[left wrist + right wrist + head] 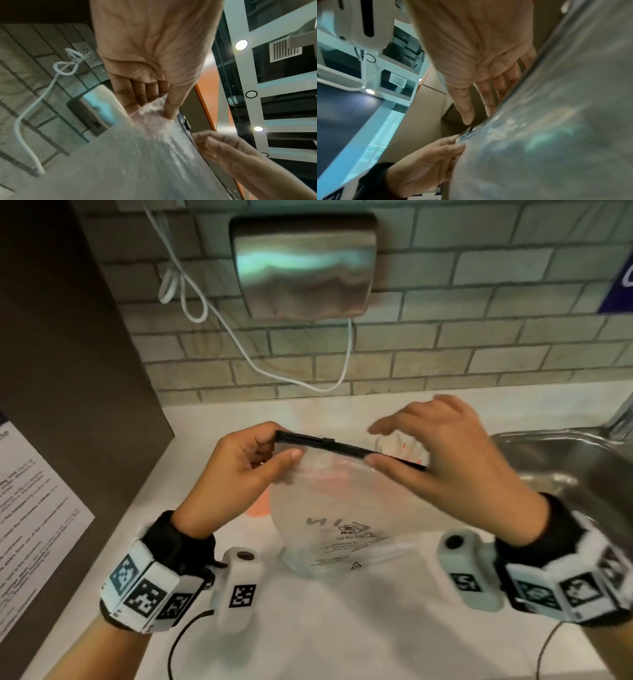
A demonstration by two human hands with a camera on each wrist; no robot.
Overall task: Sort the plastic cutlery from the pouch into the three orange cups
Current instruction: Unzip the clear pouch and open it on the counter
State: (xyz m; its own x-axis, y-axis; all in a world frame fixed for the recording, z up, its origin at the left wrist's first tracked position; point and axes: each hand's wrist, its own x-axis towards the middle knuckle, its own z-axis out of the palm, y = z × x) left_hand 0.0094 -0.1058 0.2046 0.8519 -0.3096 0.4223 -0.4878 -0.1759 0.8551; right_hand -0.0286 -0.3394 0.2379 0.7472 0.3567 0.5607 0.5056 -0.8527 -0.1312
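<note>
A frosted plastic pouch (329, 508) is held upright above the white counter (342, 628), its bottom edge resting on or just over the counter surface, which of the two cannot be told; its black zip strip (342, 447) forms the top edge, and the long axis of that strip runs from the left hand down slightly toward the right hand, roughly across the head view; the pouch body hangs down from the strip toward the person, with printed warning text near its lower part. The left hand (239, 470) is clamped on the left end of the strip, the thumb pressed on the near face and the curled fingers behind it; in the left wrist view the thumb (171, 106) is seen pressed into the frosted film beside the strip. The right hand (445, 453) is closed on the strip near its right end, the thumb laid along the near side and the fingers arched over the top; in the right wrist view its fingertips (467, 116) meet the strip edge, with the left hand just below them. A small slider tab (328, 440) sits on the strip between the two hands. Orange shapes (258, 506) are seen blurred through and beside the pouch, behind it on the counter; their form cannot be made out clearly, and cutlery inside the pouch cannot be distinguished. A steel sink (565, 460) lies to the right; a metal hand dryer (303, 265) with a white cable (191, 299) is mounted on the brick wall behind.
</note>
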